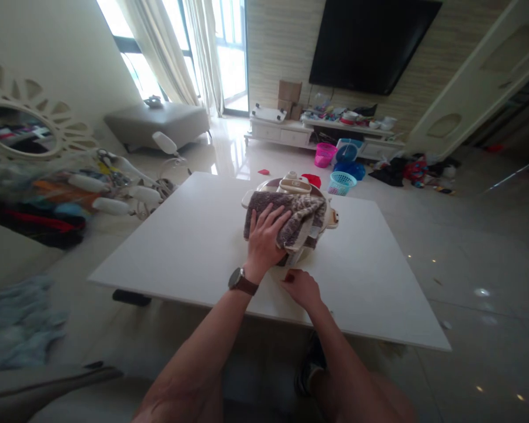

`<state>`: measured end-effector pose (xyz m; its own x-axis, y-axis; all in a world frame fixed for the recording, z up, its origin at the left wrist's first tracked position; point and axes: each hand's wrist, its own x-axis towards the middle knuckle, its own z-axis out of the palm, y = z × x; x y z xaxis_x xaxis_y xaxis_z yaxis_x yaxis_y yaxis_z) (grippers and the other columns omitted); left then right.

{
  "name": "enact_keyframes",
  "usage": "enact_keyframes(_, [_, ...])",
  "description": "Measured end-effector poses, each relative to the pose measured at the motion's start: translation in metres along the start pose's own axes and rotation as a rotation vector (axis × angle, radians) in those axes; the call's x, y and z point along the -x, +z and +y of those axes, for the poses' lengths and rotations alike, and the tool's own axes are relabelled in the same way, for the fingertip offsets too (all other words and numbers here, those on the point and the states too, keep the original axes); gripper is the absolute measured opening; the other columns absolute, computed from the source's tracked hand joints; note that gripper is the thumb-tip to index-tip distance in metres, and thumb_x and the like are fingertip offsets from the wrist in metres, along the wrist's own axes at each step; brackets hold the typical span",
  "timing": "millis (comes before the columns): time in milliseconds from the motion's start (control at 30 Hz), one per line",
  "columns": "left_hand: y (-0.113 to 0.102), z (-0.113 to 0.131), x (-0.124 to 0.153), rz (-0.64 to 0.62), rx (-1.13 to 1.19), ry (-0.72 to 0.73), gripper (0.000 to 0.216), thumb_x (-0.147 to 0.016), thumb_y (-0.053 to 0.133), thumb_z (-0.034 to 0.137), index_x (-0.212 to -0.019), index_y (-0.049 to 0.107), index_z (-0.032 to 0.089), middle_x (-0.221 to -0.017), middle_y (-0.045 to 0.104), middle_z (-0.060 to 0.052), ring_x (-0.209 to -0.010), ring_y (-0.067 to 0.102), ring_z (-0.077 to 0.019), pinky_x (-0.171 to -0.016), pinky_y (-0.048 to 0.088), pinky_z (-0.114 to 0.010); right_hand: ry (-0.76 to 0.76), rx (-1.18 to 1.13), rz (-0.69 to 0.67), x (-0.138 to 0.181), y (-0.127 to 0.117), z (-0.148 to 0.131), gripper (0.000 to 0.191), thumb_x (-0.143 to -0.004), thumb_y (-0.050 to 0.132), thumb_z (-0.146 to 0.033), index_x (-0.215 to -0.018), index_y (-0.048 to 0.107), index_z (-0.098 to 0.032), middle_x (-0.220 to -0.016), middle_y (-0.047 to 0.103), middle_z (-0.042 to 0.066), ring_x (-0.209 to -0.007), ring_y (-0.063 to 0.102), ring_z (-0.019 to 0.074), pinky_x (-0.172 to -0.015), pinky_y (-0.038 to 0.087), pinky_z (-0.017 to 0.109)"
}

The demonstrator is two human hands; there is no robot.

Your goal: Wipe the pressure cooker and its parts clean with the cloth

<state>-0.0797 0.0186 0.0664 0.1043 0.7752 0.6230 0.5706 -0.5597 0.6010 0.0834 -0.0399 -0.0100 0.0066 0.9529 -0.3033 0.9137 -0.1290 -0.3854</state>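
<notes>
A cream and brown cooker-like appliance (296, 183) stands on the white table (194, 247). A brown and grey towel (306, 214) is draped over its near side. My left hand (267, 238), with a brown wristwatch (241, 280), lies on the towel with its fingers spread flat. My right hand (302, 288) rests on the table just in front of the appliance. Its fingers are curled together, and a small dark thing shows at the fingertips, too small to name.
A drying rack with clothes (70, 194) stands left of the table, with a grey bench (158, 120) behind it. On the glossy floor beyond are pink (325, 154) and blue baskets (341, 182) and scattered clothes (405, 170). A TV (370, 41) hangs over a low cabinet (291, 132).
</notes>
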Motion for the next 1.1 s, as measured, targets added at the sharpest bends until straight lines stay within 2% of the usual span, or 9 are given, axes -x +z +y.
enact_keyframes(133, [0.009, -0.048, -0.003, 0.386, 0.211, -0.226, 0.049, -0.085, 0.073, 0.026, -0.134, 0.076, 0.020, -0.151, 0.068, -0.014, -0.155, 0.050, -0.0325, -0.134, 0.030, -0.049, 0.014, 0.020, -0.001, 0.003, -0.003, 0.004, 0.016, -0.091, 0.069, -0.039, -0.090, 0.079, -0.027, -0.098, 0.081, 0.007, -0.092, 0.074, 0.0250, -0.072, 0.043, 0.031])
enact_keyframes(233, [0.023, -0.079, 0.001, 0.656, 0.474, -0.562, 0.036, -0.085, 0.075, 0.029, -0.119, 0.078, 0.018, -0.134, 0.077, -0.013, -0.135, 0.067, -0.0278, -0.124, 0.046, -0.041, 0.021, 0.000, 0.001, 0.006, -0.008, 0.005, 0.018, -0.092, 0.068, -0.041, -0.091, 0.079, -0.027, -0.100, 0.081, 0.007, -0.093, 0.074, 0.0249, -0.073, 0.043, 0.031])
enact_keyframes(300, [0.033, -0.092, 0.008, 0.746, 0.632, -0.769, 0.035, -0.084, 0.074, 0.028, -0.116, 0.077, 0.017, -0.127, 0.079, -0.012, -0.125, 0.072, -0.0255, -0.118, 0.052, -0.041, 0.022, -0.020, 0.004, 0.008, -0.010, 0.005, 0.019, -0.092, 0.067, -0.042, -0.091, 0.079, -0.027, -0.099, 0.081, 0.006, -0.093, 0.074, 0.0252, -0.073, 0.042, 0.031])
enact_keyframes(467, [0.055, -0.101, 0.033, 0.766, 0.692, -1.131, 0.029, -0.081, 0.072, 0.024, -0.108, 0.076, 0.012, -0.114, 0.081, -0.015, -0.109, 0.077, -0.0264, -0.107, 0.058, -0.046, 0.009, -0.120, 0.074, 0.007, -0.018, 0.007, 0.018, -0.089, 0.067, -0.041, -0.083, 0.076, -0.026, -0.093, 0.081, 0.006, -0.090, 0.074, 0.0256, -0.074, 0.045, 0.033])
enact_keyframes(567, [0.064, -0.096, 0.050, 0.752, 0.637, -1.182, 0.025, -0.082, 0.072, 0.020, -0.105, 0.076, 0.012, -0.118, 0.080, -0.017, -0.115, 0.075, -0.0284, -0.110, 0.056, -0.047, 0.024, -0.389, 0.339, -0.003, -0.026, 0.015, 0.016, -0.088, 0.063, -0.036, -0.090, 0.074, -0.025, -0.098, 0.080, 0.007, -0.092, 0.074, 0.0245, -0.080, 0.051, 0.034])
enact_keyframes(633, [0.072, -0.085, 0.061, 0.801, 0.644, -1.160, 0.027, -0.084, 0.070, 0.018, -0.110, 0.075, 0.013, -0.125, 0.079, -0.017, -0.120, 0.074, -0.0276, -0.111, 0.055, -0.046, 0.014, -0.631, 0.567, -0.013, -0.030, 0.021, 0.025, -0.086, 0.060, -0.037, -0.104, 0.072, -0.023, -0.112, 0.079, 0.010, -0.102, 0.074, 0.0267, -0.085, 0.056, 0.037])
enact_keyframes(700, [0.080, -0.068, 0.074, 0.843, 0.662, -1.139, 0.030, -0.085, 0.071, 0.017, -0.114, 0.076, 0.014, -0.129, 0.078, -0.016, -0.124, 0.073, -0.0265, -0.113, 0.053, -0.044, -0.018, -0.833, 0.699, -0.021, -0.030, 0.024, 0.038, -0.083, 0.061, -0.039, -0.116, 0.070, -0.021, -0.125, 0.077, 0.014, -0.114, 0.072, 0.0295, -0.093, 0.059, 0.042])
enact_keyframes(900, [0.092, -0.023, 0.100, 0.911, 0.817, -1.205, 0.036, -0.087, 0.078, 0.018, -0.123, 0.075, 0.017, -0.131, 0.078, -0.012, -0.122, 0.073, -0.0238, -0.114, 0.054, -0.045, -0.160, -1.136, 0.670, -0.030, -0.014, 0.015, 0.063, -0.080, 0.068, -0.037, -0.141, 0.063, -0.020, -0.148, 0.069, 0.015, -0.134, 0.067, 0.0314, -0.120, 0.049, 0.054])
enact_keyframes(1100, [0.074, -0.037, 0.086, 0.850, 0.951, -1.422, 0.023, -0.089, 0.070, 0.017, -0.112, 0.075, 0.015, -0.113, 0.081, -0.011, -0.103, 0.077, -0.0220, -0.098, 0.063, -0.041, -0.164, -1.211, 0.648, -0.031, -0.007, 0.011, 0.071, -0.078, 0.069, -0.033, -0.147, 0.060, -0.020, -0.154, 0.065, 0.014, -0.136, 0.067, 0.0321, -0.121, 0.049, 0.055])
